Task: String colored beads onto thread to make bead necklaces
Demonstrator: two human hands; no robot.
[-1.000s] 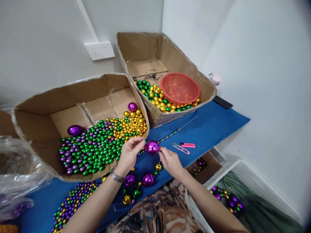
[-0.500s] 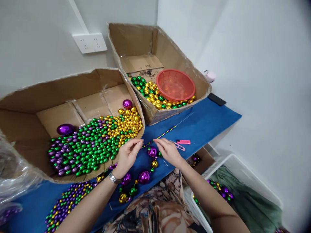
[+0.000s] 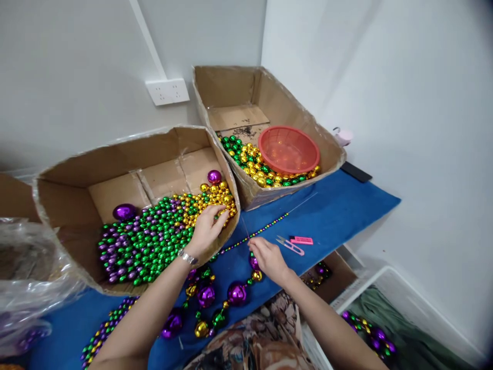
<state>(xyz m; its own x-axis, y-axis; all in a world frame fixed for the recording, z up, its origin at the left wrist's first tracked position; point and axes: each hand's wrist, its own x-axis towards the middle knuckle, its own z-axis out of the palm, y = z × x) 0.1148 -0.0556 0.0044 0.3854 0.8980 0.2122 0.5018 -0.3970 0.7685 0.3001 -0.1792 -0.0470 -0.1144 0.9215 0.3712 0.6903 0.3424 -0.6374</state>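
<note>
My left hand (image 3: pixel 208 228), with a metal watch at the wrist, reaches over the gold beads (image 3: pixel 192 208) at the right end of the near cardboard box. Its thumb and forefinger are apart, and I see nothing held between them. Over the blue cloth, my right hand (image 3: pixel 267 259) pinches a thin thread (image 3: pixel 245 226) that stands up from its fingertips. Just under these fingers hangs a bead garland (image 3: pixel 236 294) with large purple, gold and green balls. Behind the right hand lies a straight string of small beads (image 3: pixel 265 227), touching or close to the fingertips.
Pink thread snips (image 3: pixel 291 245) and a pink labelled piece (image 3: pixel 301 240) lie right of my hand. The near box (image 3: pixel 127 144) holds green and purple beads. A farther box (image 3: pixel 308 115) contains a red basket (image 3: pixel 288 149). A white bin (image 3: pixel 427 303) stands low right.
My left hand has left the spot beside the right hand and moved up and left over the gold beads. The right hand keeps its pinch, with the thread now upright. The view has shifted.
</note>
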